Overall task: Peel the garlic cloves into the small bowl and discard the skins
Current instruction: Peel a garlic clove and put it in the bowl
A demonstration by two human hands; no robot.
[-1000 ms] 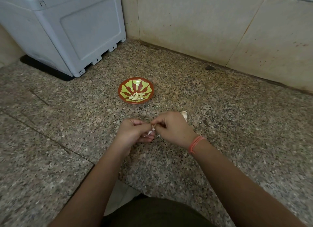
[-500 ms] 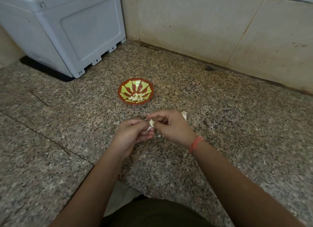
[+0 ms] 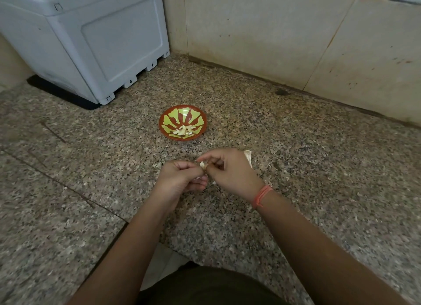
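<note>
speckled granite counter (image 3: 319,168) is filling the scene, a grey bin (image 3: 91,43) sitting far left. the small bowl (image 3: 180,113) in the middle is already holding several peeled cloves (image 3: 184,130). nearer, left hand (image 3: 180,179) and right hand (image 3: 232,172) are meeting, both pinching one garlic clove (image 3: 202,165) mid-peel; dropping it in and discarding skins are seemingly remaining

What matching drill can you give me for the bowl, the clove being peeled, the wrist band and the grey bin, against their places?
Things:
1. small bowl
2. garlic clove
3. orange band
4. grey bin

Places:
a. round the right wrist
b. at the back left of the counter
c. pinched between left hand and right hand
d. beyond the hands, peeled cloves inside

Pairs: 1-d, 2-c, 3-a, 4-b
</note>
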